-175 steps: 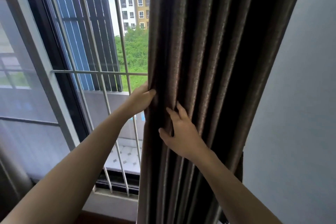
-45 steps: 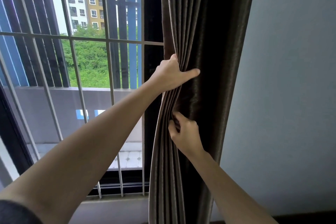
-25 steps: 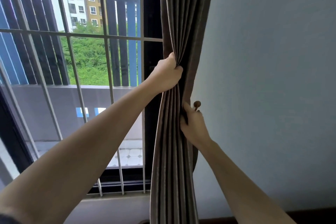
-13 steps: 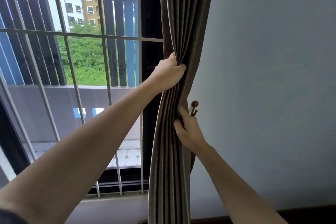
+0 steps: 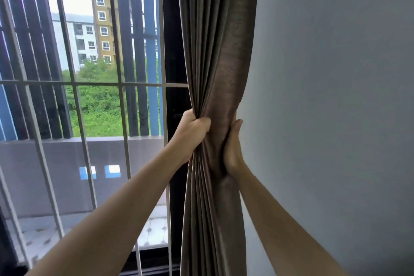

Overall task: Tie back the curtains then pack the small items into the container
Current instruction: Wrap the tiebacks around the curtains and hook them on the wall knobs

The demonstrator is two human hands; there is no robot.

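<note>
The brown curtain (image 5: 215, 51) hangs bunched into a narrow bundle at the right edge of the window, against the grey wall. My left hand (image 5: 192, 134) grips the gathered folds from the window side, its fingers curled into the cloth. On the wall side, my right hand (image 5: 233, 148) reaches round the bundle; its fingers go behind the cloth and are hidden. The wooden wall hook is covered by the curtain. No tie-back, small items or container are in view.
White window bars (image 5: 121, 84) and a black window frame (image 5: 172, 51) stand left of the curtain. A plain grey wall (image 5: 336, 96) fills the right side. Outside lie a balcony wall, trees and apartment blocks.
The curtain has been squeezed tighter toward the wall. My right hand moved from the front of the folds to the wall side, and the wooden hook is now hidden.
</note>
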